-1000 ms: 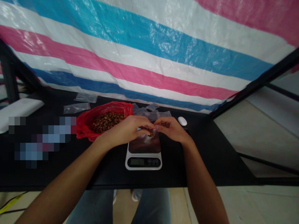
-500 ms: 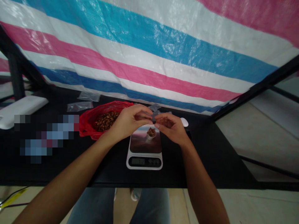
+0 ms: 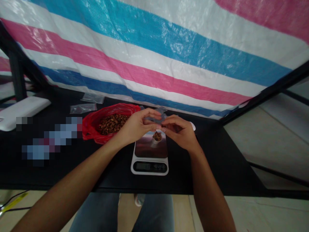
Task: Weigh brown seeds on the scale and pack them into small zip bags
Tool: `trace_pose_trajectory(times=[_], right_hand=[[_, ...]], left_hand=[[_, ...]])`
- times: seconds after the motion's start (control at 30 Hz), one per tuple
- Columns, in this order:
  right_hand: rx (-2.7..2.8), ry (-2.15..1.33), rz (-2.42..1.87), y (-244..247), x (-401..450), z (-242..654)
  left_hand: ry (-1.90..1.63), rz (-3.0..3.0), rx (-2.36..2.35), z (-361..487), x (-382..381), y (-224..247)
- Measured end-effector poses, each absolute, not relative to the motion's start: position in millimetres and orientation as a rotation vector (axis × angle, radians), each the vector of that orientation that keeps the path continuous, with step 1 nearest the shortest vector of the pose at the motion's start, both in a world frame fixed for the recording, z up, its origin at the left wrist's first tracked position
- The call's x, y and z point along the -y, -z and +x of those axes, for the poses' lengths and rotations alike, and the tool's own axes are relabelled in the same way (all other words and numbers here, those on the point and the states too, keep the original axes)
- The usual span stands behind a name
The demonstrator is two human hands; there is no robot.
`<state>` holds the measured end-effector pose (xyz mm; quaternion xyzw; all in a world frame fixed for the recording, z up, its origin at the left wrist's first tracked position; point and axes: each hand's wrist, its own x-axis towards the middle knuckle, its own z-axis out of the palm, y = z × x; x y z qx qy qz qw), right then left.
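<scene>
Head camera view: two bare hands hovered close together over one white digital scale (image 3: 150,171) on a black table (image 3: 222,158). One small pale cup (image 3: 155,142), heaped with brown, seed-like pieces (image 3: 157,136), stood on the scale's shiny platform (image 3: 151,150), near its far edge, just below the hands.

Both forearms reached in from the near side and angled inward. The left hand (image 3: 140,125) arched with its palm turned inward, its upper fingers curved and apart from the thumb. The right hand (image 3: 181,131) bent its fingers toward the left fingertips, thumb beneath; whether they gripped anything could not be told. The two thumbs nearly met.

Left of the scale sat one open red plastic bag (image 3: 89,129) holding many more brown pieces. Two clear plastic bags (image 3: 83,108) lay beyond it, and further clear plastic (image 3: 161,110), too hidden to count, lay behind the hands. One rounded white object (image 3: 193,126) showed partly past the right hand, and one long white object (image 3: 26,111) lay at far left. The scale's display (image 3: 143,166) carried figures too faint to read. One striped plastic sheet (image 3: 145,38), blue, white and pink, hung behind everything.
</scene>
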<state>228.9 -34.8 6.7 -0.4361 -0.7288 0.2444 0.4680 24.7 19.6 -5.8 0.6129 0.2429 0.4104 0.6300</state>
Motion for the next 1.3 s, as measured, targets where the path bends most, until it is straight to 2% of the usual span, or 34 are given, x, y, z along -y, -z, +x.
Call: trace_pose_trajectory(times=[0.37,0.57,0.67,0.8,1.0,1.3], right_hand=[[1.806,-0.753,-1.086,-8,36,234],[1.879,-0.959,-1.185,-14,41,247],[1.908,-1.028,-1.234,-12,41,249],[1.947,-1.048,-1.270,-11,39,246],[1.937,-1.105,-1.267,-10,39,246],[1.919,-1.131,-1.353,-9,39,247]], left_hand=[[-0.905,1.468,-0.536,27,-18,8],[-1.081,2.092,-0.849,2,-35,2],[-0.865,2.458,-0.947,-13,-51,11],[-0.614,2.666,-0.940,-19,-66,24],[-0.528,2.873,-0.726,-6,-73,24],[-0.468,2.877,-0.788,-3,-84,37]])
